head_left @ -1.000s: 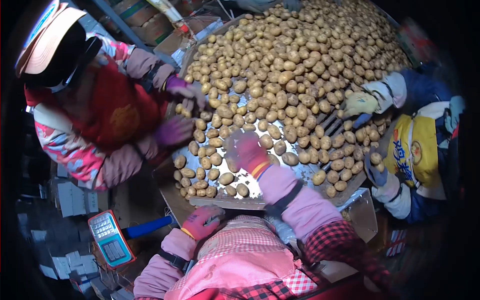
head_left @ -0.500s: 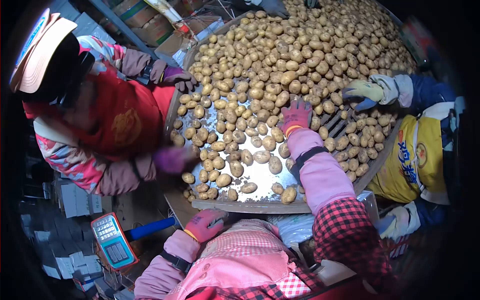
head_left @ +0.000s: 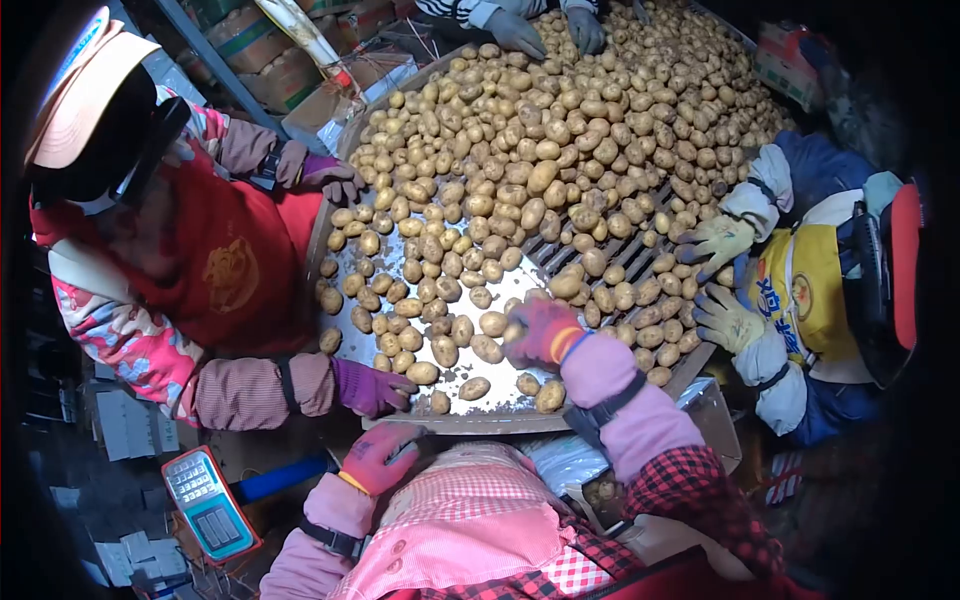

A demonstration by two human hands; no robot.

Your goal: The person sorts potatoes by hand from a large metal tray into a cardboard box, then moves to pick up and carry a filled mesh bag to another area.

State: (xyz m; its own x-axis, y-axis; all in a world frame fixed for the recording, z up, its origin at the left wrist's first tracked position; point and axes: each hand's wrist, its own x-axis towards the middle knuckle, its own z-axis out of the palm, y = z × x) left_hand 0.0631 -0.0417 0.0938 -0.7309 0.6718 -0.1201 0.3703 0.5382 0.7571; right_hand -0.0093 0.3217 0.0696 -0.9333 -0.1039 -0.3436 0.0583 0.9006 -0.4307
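Note:
My right hand (head_left: pixel 543 330), in a pink and grey glove, reaches over the metal tabletop (head_left: pixel 500 398). Its fingers are spread and slightly bent, touching loose potatoes (head_left: pixel 487 348) beside the slatted section. Whether a potato lies beneath the palm is hidden. Down at the near rim, my left hand (head_left: pixel 382 457) wears a similar glove and lies by the table edge, holding nothing visible, its fingers loosely stretched to the right. A large heap of potatoes (head_left: pixel 600 120) covers the far side.
A co-worker in a red apron (head_left: pixel 225 270) stands at the left, purple gloves on the table. Another at the right has both pale gloves (head_left: pixel 725 318) beside potatoes. Grey gloves (head_left: pixel 515 33) work at the far edge. A scale display (head_left: pixel 212 505) stands lower left; dark slats (head_left: pixel 640 235) cross the table.
My right hand has drawn back toward me and left, exposing more slats. My left hand stays near the rim. The left co-worker's lower hand now rests at the table corner.

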